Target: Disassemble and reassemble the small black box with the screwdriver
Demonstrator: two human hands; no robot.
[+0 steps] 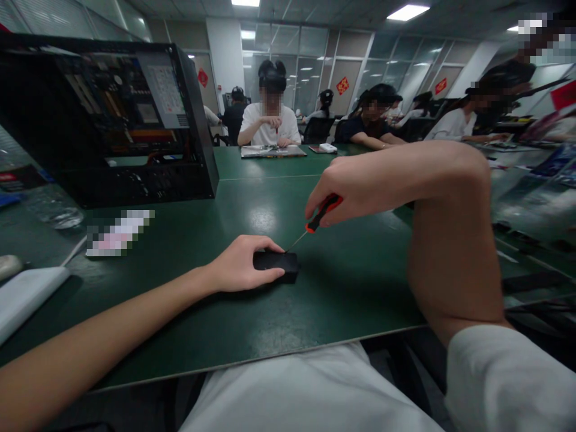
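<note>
A small flat black box [281, 264] lies on the green table [252, 324] in front of me. My left hand [240, 264] grips its left end and holds it down on the table. My right hand [355, 183] is raised above and to the right of it, closed around a screwdriver [320, 217] with a red and black handle. The thin metal shaft slants down to the left, and its tip touches the top of the black box near its far edge.
An open black computer case [108, 120] stands at the back left. A clear plastic bottle [49, 207] lies beside it, and a white flat object [22, 297] sits at the left edge. Several people sit at tables [270, 123] behind.
</note>
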